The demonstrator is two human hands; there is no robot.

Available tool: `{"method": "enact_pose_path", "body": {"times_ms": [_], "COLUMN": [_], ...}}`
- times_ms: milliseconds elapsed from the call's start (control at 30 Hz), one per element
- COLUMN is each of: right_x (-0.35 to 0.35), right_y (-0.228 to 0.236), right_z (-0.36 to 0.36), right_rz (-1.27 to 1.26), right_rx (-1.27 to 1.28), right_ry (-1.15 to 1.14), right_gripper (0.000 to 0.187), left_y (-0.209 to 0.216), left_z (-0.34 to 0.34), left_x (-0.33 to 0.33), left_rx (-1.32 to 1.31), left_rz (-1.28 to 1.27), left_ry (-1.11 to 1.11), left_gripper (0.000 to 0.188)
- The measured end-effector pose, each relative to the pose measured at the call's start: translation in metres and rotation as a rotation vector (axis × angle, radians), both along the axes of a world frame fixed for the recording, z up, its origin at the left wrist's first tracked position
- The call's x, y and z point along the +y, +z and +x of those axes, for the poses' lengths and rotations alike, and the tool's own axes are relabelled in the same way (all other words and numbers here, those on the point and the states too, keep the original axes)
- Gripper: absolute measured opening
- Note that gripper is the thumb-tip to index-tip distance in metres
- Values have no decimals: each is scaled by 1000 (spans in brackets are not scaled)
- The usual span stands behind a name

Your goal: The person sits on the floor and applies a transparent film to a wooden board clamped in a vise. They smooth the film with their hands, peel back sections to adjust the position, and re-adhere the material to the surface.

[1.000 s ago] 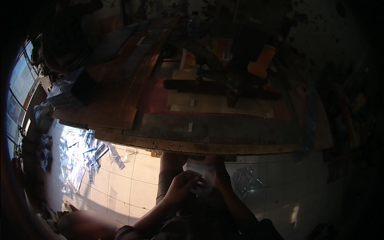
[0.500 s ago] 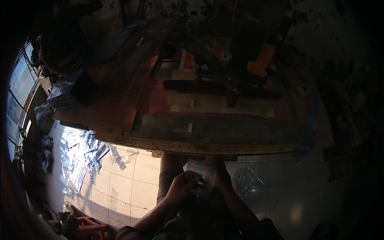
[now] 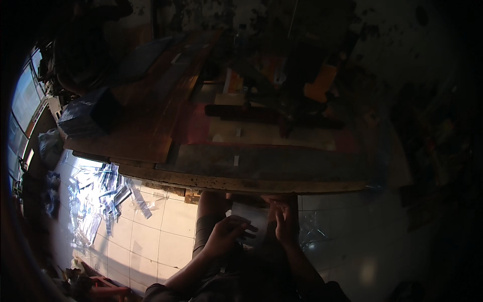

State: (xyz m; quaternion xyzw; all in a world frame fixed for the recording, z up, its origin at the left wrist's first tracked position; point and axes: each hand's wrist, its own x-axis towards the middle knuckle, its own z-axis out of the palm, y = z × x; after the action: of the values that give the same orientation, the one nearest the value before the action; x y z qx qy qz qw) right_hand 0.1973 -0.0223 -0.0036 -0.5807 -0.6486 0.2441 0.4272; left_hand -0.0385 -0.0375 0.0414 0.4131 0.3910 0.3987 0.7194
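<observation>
A: Head view, counting from the biggest thing down: what comes first?

B: One long wooden table [image 3: 261, 185], its worn front edge running across the middle of the picture. Below it lies one tiled floor [image 3: 166, 236], pale and brightly lit on the left side.

A: What rests on the table?

B: One broad wooden plank [image 3: 151, 116] lies along its left part. One dark blue bag or wrapped bundle [image 3: 88, 113] sits at the plank's left end. One dark bar [image 3: 266, 116] lies crosswise near the middle, and one orange block [image 3: 320, 85] stands behind it. Beyond that it is too dark to count anything.

A: And on the floor?

B: One heap of clear plastic strips [image 3: 100, 194] scattered on the lit tiles at the left, too many and too tangled to number.

A: The hands?

B: Two, both the person's own, coming up from the lower edge. Left hand [image 3: 229, 234] and right hand [image 3: 283, 221] meet on one pale, thin sheet or clear packet [image 3: 250, 217], held just below the table's front edge, above the person's lap.

A: What is the grip of each?

B: Left fingers curl over the packet's left side; right fingers close along its right edge. Both are gripping it.
</observation>
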Motion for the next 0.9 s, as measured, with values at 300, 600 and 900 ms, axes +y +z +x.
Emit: {"method": "enact_pose_path", "body": {"times_ms": [300,600,900], "right_x": [25,112,111], "right_y": [64,111,95], "right_z": [-6,-13,-11], "right_rz": [-117,-333,-136], "right_rx": [591,650,689], "right_ry": [371,314,406], "right_gripper": [50,63,63], "left_y": [15,14,-14], "left_z": [-7,-7,4], "left_x": [-3,-3,-6], "left_rx": [-41,-135,-72], "left_rz": [45,76,3], "left_ry": [-20,-2,0], "left_gripper": [24,26,31]}}
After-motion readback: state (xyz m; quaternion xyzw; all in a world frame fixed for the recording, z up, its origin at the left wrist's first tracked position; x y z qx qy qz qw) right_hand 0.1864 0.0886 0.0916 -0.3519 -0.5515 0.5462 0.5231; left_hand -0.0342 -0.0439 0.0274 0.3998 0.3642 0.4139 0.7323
